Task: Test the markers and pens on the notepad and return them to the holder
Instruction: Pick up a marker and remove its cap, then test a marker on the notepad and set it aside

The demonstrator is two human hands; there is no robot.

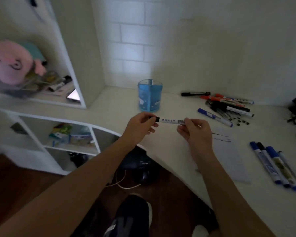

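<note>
Marker in hand: one white marker [169,120] with a black cap, held level in the air just in front of the holder and above the counter's [174,103] edge.
Left hand [140,124]: fingers pinch the capped end.
Right hand [195,130]: fingers pinch the other end of the barrel.
Step, as I judge it: the cap is on, so this marker is either about to be opened or has just been closed; I cannot tell which.
Holder [149,95]: one blue cup, upright; nothing shows above its rim, so returning looks barely begun.
Notepad [229,159]: one sheet under the right forearm, with two short rows of dark test marks at its top, so some testing is done.
Row beside the notepad [273,163]: four, three markers and one thin pen, lying side by side.
Far pile [229,105]: roughly eight overlapping markers and pens in black, red and blue; too tangled for an exact count.
Left to do: nearly everything lies on the counter, outside the holder.
</note>
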